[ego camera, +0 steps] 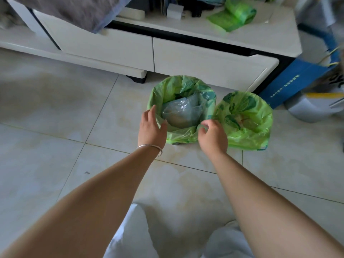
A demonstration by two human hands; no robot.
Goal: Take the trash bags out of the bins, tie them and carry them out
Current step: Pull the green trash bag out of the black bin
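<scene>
Two bins lined with green trash bags stand side by side on the tiled floor, against a white cabinet. The left trash bag [181,84] holds a crumpled grey plastic bag [180,112]. My left hand [150,127] grips its left rim, thumb inside and fingers outside. At the near right rim of the same bag, my right hand [214,136] pinches the plastic with curled fingers. The right trash bag [247,127] sits untouched just beyond my right hand, with some scraps inside. Both bins are hidden under the folded-over bag edges.
The low white cabinet [204,58] with drawers runs behind the bins. A roll of green bags [234,13] lies on top of it. A blue paper bag [297,79] leans at the right. A grey cloth [74,10] hangs at the upper left. Tiled floor spreads to the left and near me.
</scene>
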